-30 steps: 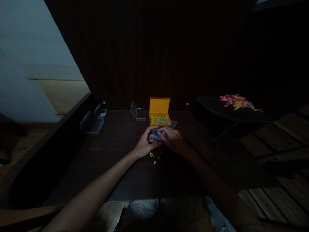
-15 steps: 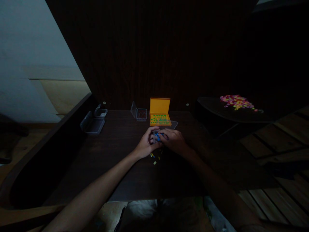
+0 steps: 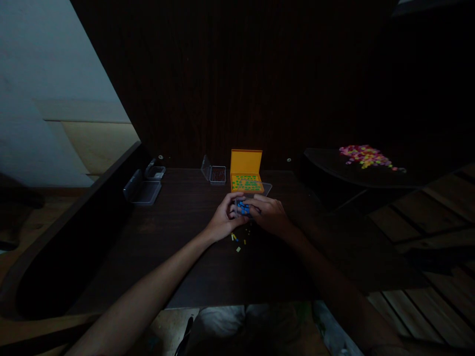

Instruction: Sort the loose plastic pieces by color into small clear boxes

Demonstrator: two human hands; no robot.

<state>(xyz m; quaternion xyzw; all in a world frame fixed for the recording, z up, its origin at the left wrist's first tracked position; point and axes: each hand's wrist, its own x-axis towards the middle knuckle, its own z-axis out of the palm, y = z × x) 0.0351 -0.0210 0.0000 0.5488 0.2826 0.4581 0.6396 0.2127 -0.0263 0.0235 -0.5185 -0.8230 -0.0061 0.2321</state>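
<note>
My left hand (image 3: 223,217) is wrapped around the left side of a small clear plastic box (image 3: 236,200), its lid open and raised at the back. Several blue pieces (image 3: 243,207) lie inside. My right hand (image 3: 270,213) reaches over the box from the right, its bent fingers at the blue pieces; whatever is between its fingertips is hidden. Just behind the box stands an open yellow case (image 3: 246,162) with rows of green pieces (image 3: 248,183) in it. Small yellow, blue and pale bits (image 3: 238,249) are scattered on the dark table below my hands.
Another clear box (image 3: 217,174) with dark reddish contents stands open at the back. Two open clear boxes, a larger one (image 3: 147,193) and a smaller one (image 3: 158,172), sit at the left. A pink and yellow heap (image 3: 365,155) lies on the side shelf (image 3: 326,165).
My right hand's fingers have shifted slightly to the right, showing more of the blue pieces. The box's raised lid has tilted a little. My left hand keeps its hold.
</note>
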